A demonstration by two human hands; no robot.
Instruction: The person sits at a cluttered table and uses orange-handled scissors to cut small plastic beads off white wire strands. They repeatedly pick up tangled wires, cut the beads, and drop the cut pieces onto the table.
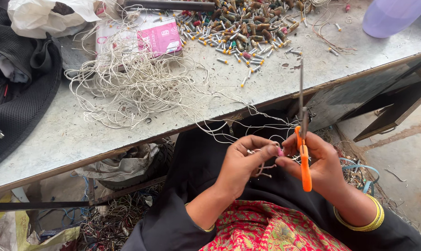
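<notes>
Two hands meet below the worktop (pixel 57 135) edge: left hand (pixel 240 165) fingers pinch a small pink-tipped wire piece (pixel 279 151), right hand (pixel 319 165) fingers clamp orange-handled scissors (pixel 303 139). At eleven o'clock, tangled white wires (pixel 136 83); at twelve, scattered small components (pixel 243 28); concrete floor (pixel 405 153) at three.

**One head-worn view, looking steeply down over the lap**

The single camera sits on the person's head and tilts sharply downward and forward. It is close to the left hand (pixel 242 163) and right hand (pixel 319 163), which fill the lower middle of the view above the lap. Beyond them the near edge of the grey table (pixel 57 135) runs slantwise from lower left to upper right, its far edge out of view. Floor shows at the right. No second view overlaps it.
</notes>
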